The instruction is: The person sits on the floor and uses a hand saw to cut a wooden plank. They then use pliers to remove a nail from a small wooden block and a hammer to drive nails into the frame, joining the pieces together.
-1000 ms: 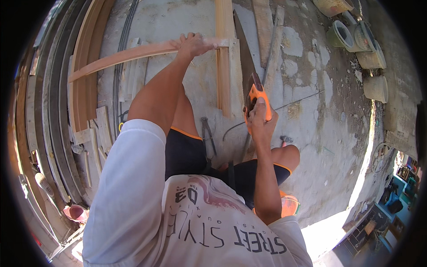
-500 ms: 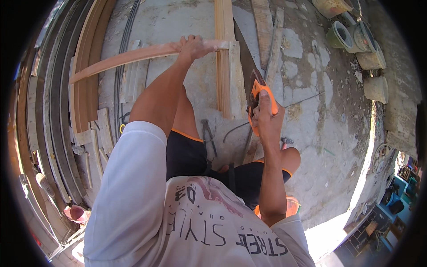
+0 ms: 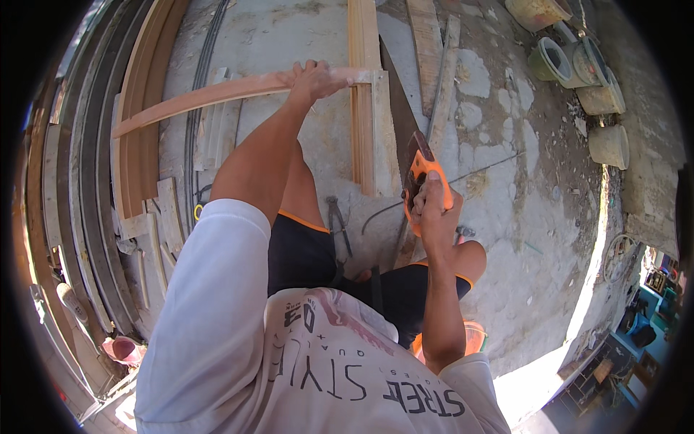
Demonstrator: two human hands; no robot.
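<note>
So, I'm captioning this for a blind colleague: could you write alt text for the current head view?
The right hand grips an orange-handled saw, its blade alongside pale timber. The left hand rests on a long reddish board whose end lies across that timber; planks lie at left, and buckets sit at upper right.

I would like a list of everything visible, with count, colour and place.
Handsaw: one, orange handle, right of centre
Planks: several, brown and grey, left
Boards: several, tan, upper centre
Wood strip: one, reddish, from planks to boards
Rods: several, dark, beside planks
Hammer: one, grey, below handsaw
Pincers: one, dark, centre
Buckets: at least five, mostly greyish, upper right
Another bucket: one, pink, lower left
Container: one, orange, lower centre
Clutter: uncountable, bluish, lower right
Shirt: one, white, bottom
Left hand: one, bare, on wood strip
Right hand: one, bare, holding handsaw
</note>
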